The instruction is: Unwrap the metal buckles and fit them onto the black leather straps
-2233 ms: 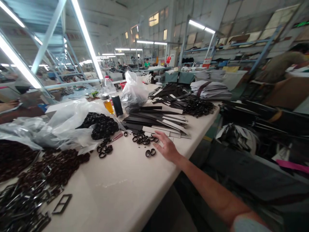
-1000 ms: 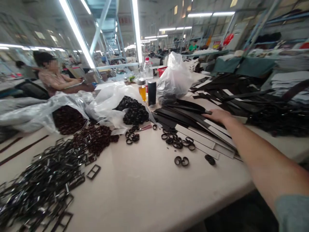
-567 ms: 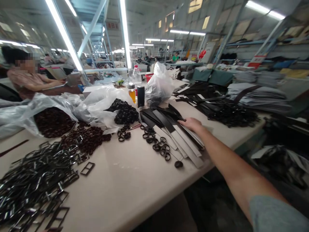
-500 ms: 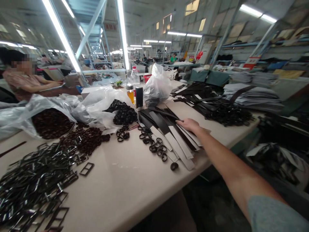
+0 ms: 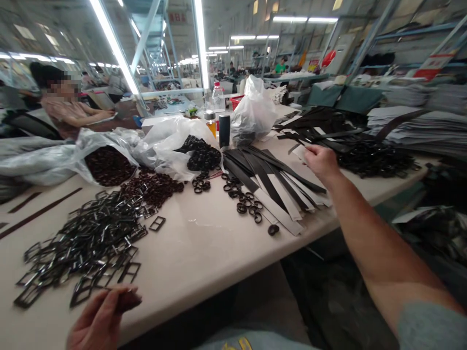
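Note:
My right hand is stretched out over the table, fingers pinched on a small pale strip; the strip's far end is hard to follow. Just left of it lies a fan of black and white strips. My left hand is low at the table's front edge. Its fingers and thumb are pressed together, with something dark at the tips that I cannot make out. Beyond it spreads a heap of dark metal buckles. One single buckle lies apart. Small black rings are scattered beside the strips.
Behind the buckles are brown loops and plastic bags. A dark flask, a jar and a tied bag stand farther back. Black straps and stacked grey sheets fill the right. A person sits at left.
My right hand has left the strip fan and moved farther back, now pinching a pale strip. My left hand has come into view at the bottom. The view has shifted left.

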`<state>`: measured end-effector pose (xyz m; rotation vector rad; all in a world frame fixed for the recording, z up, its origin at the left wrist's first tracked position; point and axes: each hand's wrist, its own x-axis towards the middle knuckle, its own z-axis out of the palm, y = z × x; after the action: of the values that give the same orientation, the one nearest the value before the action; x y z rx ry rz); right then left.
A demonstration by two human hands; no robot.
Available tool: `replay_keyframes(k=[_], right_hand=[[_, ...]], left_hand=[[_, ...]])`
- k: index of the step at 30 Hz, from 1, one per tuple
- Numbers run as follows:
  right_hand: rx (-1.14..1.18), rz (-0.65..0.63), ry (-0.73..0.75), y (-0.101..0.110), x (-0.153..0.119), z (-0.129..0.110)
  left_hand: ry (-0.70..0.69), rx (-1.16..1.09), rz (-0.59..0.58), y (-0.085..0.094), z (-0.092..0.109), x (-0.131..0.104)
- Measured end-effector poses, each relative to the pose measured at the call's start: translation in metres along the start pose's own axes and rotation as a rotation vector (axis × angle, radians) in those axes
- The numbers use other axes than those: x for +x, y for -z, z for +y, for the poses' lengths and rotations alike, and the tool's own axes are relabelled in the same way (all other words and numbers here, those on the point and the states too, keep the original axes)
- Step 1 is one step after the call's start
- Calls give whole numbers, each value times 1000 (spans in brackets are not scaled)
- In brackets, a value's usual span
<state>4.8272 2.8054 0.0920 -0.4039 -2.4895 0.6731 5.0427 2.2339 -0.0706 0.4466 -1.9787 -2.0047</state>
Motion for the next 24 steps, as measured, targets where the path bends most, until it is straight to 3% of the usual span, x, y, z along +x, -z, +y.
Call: replay_keyframes(k=[1,4,6,7,10,12,15,17,19,21,24], right_hand=[[187,54,55,4,-16,-14],[583,58,158,14,-86,-62],[743,-46,164,17,-142,-94],[829,-142,166,16,-169,-107],[1004,-619,109,6,-235,-132],[1072,-951,-23,-5,-263,-134],[1100,-1249,-333,-19,-284,-125],[1081,-1309,-499,-23,-290,-116],[1057,-1348,-598,-25,-295,-106],[1041,-1407,-651,-25,-299,-98],[976,-1547,-664,-23,-305,-87]], left_hand=[[50,-78,-47,-15,12,-6],[65,-179,-285,-63,41,-23],[115,-283,-421,-90,53,-30],[136,-351,-503,-101,56,-31],[108,-527,-713,-117,64,-28],[32,-585,-722,-113,67,-22],[-46,-590,-535,-91,69,-15],[-95,-593,-461,-74,68,-15],[-135,-624,-475,-58,65,-18],[-141,-599,-465,-47,59,-21],[-132,-383,-472,-35,50,-23]])
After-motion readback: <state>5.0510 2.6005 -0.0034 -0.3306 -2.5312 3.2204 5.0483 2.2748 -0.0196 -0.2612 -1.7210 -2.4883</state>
